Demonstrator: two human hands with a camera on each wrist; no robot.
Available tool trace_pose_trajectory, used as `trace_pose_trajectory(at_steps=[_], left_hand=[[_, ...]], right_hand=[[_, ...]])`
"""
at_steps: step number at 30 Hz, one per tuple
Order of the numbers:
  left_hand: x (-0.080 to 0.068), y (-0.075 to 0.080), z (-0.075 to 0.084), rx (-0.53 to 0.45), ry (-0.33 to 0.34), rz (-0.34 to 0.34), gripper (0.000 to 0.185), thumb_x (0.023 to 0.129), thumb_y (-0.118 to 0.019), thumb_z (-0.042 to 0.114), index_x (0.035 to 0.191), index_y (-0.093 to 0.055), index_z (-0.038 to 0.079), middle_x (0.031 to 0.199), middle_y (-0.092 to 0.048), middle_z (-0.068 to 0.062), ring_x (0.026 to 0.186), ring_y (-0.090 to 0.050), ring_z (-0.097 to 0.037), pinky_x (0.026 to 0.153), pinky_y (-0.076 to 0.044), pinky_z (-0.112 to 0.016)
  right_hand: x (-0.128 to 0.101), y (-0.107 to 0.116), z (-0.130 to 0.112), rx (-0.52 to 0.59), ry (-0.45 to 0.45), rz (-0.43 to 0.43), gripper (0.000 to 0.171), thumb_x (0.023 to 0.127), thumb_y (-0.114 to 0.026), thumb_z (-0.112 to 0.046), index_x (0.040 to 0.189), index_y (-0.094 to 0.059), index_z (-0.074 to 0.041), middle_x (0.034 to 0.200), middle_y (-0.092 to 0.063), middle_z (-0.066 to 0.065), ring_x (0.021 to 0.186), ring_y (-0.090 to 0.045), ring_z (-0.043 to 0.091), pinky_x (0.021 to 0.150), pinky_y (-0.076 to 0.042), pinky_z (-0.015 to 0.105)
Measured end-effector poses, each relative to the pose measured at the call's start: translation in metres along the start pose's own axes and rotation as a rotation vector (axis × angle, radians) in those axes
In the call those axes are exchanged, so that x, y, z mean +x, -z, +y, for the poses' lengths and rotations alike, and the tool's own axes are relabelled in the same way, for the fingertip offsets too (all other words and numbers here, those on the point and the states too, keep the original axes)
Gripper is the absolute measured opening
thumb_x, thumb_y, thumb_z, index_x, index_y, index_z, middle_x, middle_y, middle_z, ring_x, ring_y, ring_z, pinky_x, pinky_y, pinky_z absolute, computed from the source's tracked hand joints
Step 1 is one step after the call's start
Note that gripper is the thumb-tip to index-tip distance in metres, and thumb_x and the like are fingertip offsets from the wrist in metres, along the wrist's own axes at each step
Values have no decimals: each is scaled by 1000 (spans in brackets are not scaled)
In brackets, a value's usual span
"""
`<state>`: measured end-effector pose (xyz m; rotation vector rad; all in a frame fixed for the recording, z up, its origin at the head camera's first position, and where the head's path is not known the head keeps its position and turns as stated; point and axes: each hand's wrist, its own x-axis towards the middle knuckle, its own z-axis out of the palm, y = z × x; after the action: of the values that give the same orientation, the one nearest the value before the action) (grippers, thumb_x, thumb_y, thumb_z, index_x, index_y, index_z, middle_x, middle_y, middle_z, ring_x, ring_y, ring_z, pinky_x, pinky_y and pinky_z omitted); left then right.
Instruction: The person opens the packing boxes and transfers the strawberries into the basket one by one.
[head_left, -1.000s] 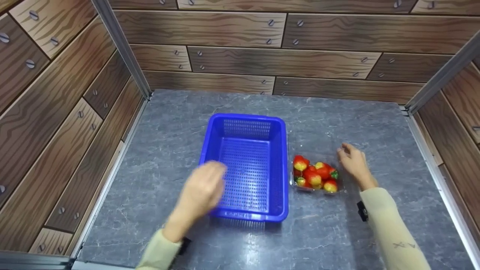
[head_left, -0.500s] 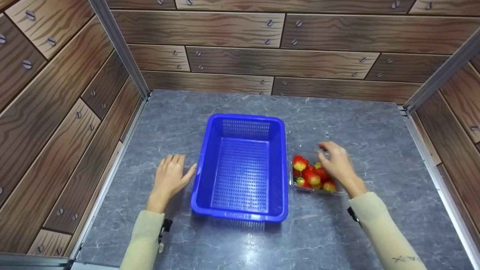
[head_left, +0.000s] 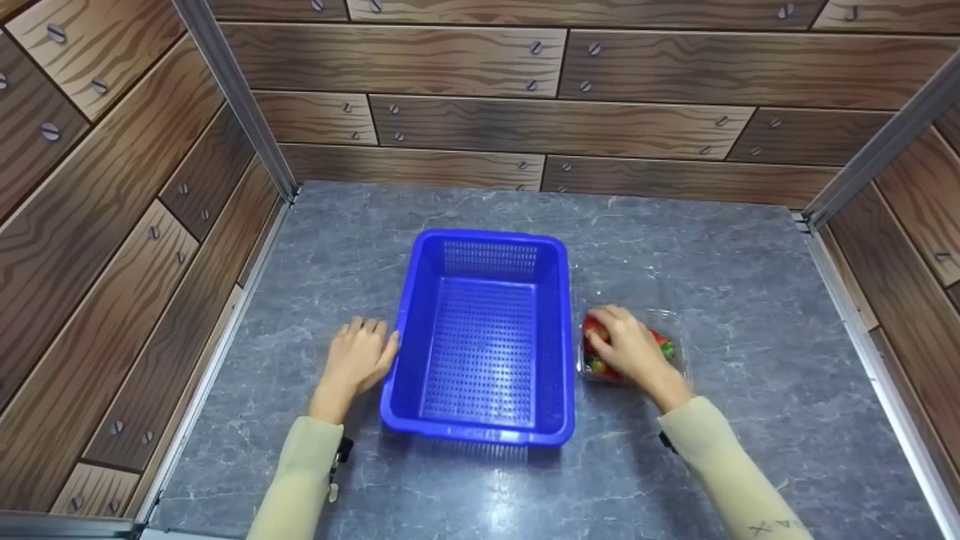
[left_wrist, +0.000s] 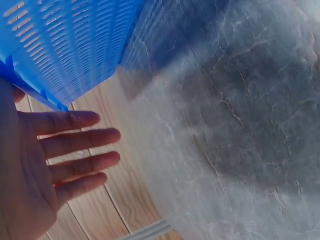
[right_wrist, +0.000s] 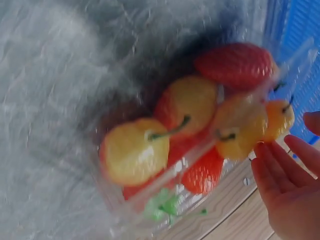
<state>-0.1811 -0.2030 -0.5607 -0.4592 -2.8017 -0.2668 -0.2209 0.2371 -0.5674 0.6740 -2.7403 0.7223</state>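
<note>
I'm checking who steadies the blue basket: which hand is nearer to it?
Left. The left hand lies flat on the table against the blue basket, at its left wall. The right hand is over the strawberry punnet, beside the basket's right wall.

left hand (head_left: 360, 360): fingers straight | right hand (head_left: 630, 346): palm down, fingers relaxed

Worktop (head_left: 712, 247): grey stone look with thin white lines, flat and wide.
Walls (head_left: 480, 120): brown wood boards with small silver screws, on three sides of the worktop.
Corner posts (head_left: 232, 97): grey metal bars that stand where the walls meet.
</note>
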Motion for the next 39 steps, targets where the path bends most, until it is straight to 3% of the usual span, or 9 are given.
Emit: trace_pose_trajectory(at_steps=[7,15,25,39], left_hand=[[2,-2,5,-12,-105,18,30,99,-46,19,90,-65,-2,88,-66,-18,87,-61,-40,76,-49,-51],[0,-2,8,-31,-65,-21,30,100,-44,19,96,-64,-3,92,-65,-20,91,-61,-40,81,-49,-52],[1,-1,6,-3,-79,-48,30,100,-43,19,95,-63,-2,91,-64,-19,90,-61,-39,78,-49,-52],[0,-1,6,20,-103,-16,28,99,-44,19,91,-62,-2,86,-62,-19,85,-59,-39,75,-48,-49]], right_hand=[[-8,-14,2,-11,3,21,35,83,-72,-4,116,-67,8,116,-64,25,107,-61,44,88,-52,55],[-8,-17,4,43,8,37,37,81,-73,3,117,-66,11,117,-63,29,107,-60,48,94,-49,56],[-10,-16,5,59,37,79,37,78,-74,6,114,-67,12,112,-65,28,104,-61,48,93,-49,56],[-11,-9,2,92,2,78,38,80,-74,5,117,-66,11,116,-65,26,109,-60,46,97,-47,54]])
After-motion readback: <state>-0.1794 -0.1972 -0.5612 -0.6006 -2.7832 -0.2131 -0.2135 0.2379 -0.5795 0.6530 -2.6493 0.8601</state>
